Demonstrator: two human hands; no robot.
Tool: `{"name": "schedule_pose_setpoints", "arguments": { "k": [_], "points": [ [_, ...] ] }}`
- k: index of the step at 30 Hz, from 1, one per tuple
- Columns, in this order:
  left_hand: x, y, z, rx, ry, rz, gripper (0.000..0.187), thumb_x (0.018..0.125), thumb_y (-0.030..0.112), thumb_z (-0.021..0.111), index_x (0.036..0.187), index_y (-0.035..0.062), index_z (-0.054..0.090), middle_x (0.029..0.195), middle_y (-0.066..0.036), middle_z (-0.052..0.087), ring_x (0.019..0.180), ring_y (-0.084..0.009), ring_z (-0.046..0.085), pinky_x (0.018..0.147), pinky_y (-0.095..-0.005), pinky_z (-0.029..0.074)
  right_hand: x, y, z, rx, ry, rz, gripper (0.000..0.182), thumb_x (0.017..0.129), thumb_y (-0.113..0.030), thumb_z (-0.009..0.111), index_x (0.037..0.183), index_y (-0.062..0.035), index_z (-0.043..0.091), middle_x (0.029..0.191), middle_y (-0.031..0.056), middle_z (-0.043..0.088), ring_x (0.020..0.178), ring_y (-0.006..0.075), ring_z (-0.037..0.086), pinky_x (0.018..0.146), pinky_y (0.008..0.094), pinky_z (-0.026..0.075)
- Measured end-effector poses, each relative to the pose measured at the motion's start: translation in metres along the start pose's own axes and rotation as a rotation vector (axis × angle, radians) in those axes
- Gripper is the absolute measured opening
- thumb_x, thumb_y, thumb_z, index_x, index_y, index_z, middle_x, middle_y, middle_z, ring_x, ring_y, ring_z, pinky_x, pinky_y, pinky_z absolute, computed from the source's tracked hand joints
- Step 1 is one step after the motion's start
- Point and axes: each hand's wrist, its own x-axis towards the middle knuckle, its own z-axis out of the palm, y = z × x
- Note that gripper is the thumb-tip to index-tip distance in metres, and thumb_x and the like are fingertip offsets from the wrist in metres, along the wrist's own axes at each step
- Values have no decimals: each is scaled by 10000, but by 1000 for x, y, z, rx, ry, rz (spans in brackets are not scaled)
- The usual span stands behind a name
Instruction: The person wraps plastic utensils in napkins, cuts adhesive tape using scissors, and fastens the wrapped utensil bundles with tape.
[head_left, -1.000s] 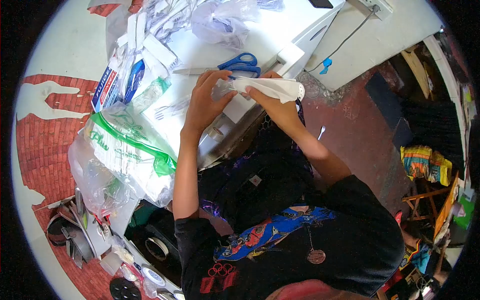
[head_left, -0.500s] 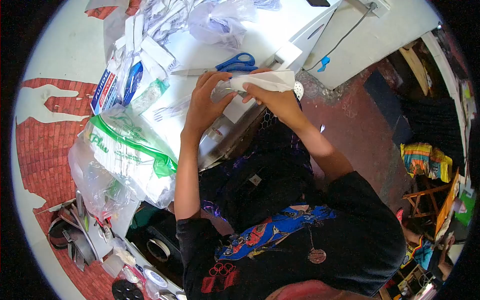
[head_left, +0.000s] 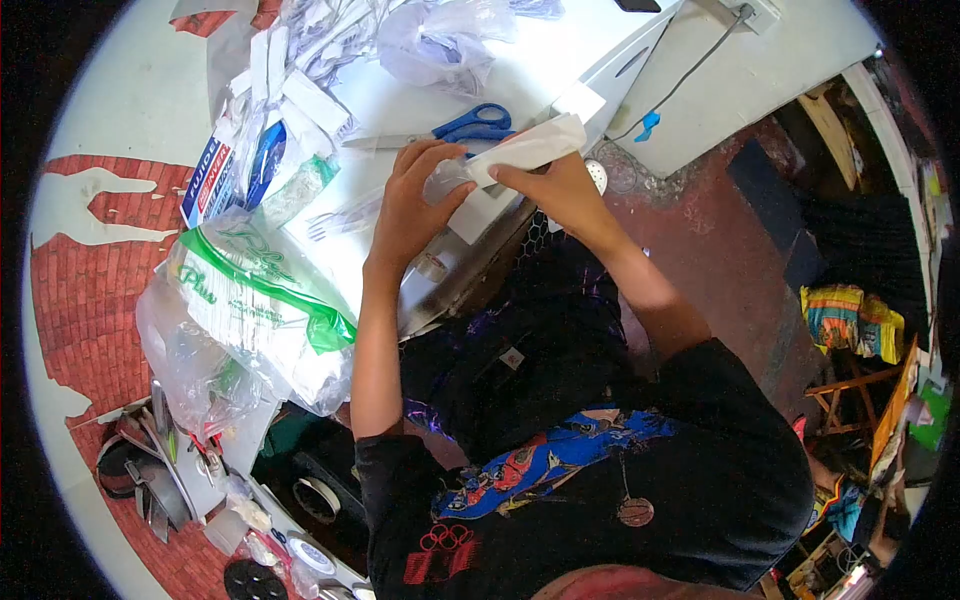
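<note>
My left hand [head_left: 415, 200] is curled round a piece of clear plastic [head_left: 447, 178] at the table's front edge. From the right, my right hand [head_left: 560, 195] grips a folded white napkin [head_left: 530, 148], its thumb on top. The napkin's left end meets the clear plastic between the two hands. Just beyond them lie blue-handled scissors [head_left: 475, 125], blades pointing left. A roll of tape [head_left: 431, 267] sits near the table edge below my left hand. Clear plastic forks [head_left: 345, 215] lie left of that hand.
A green and white plastic pack of napkins [head_left: 255, 300] lies at the left, beside a blue, red and white box [head_left: 210, 185]. Wrapped white bundles [head_left: 325, 40] and a translucent bag [head_left: 440, 45] are at the back. Another person's arm [head_left: 885, 520] shows at the far right.
The napkin's right end has tilted upward, and my right hand has turned with it. My left hand has hardly moved.
</note>
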Motion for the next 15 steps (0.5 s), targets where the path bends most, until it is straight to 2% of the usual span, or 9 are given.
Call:
{"name": "schedule_pose_setpoints", "arguments": {
  "k": [2,6,12,15],
  "points": [
    [0,-1,-1,13,-14,-8,382,759,106,783,1114,59,650,1147,-117,621,1111,-300,570,964,-389,453,4,-1,-3,14,-23,-30,310,781,-161,776,1001,23,661,875,92,704,803,150,664,716,291,520],
    [-1,0,-2,4,-33,-7,403,751,98,792,1126,57,650,1173,-115,622,1134,-288,574,983,-384,449,16,2,-8,-1,7,-35,309,779,-187,779,972,29,673,845,92,702,771,148,662,689,290,516],
    [0,-1,0,-22,-12,3,412,762,119,779,1142,57,632,1139,-119,612,1106,-309,559,966,-390,448,22,-4,-14,-68,-60,64,361,782,-234,773,985,48,673,827,106,692,735,144,641,657,287,498],
    [-1,0,0,-29,-4,-14,416,759,119,781,1145,66,634,1140,-118,613,1109,-306,560,964,-389,450,22,-1,-14,-67,-116,63,318,805,-191,771,1014,23,661,871,57,672,730,110,595,630,250,466]
  ]
}}
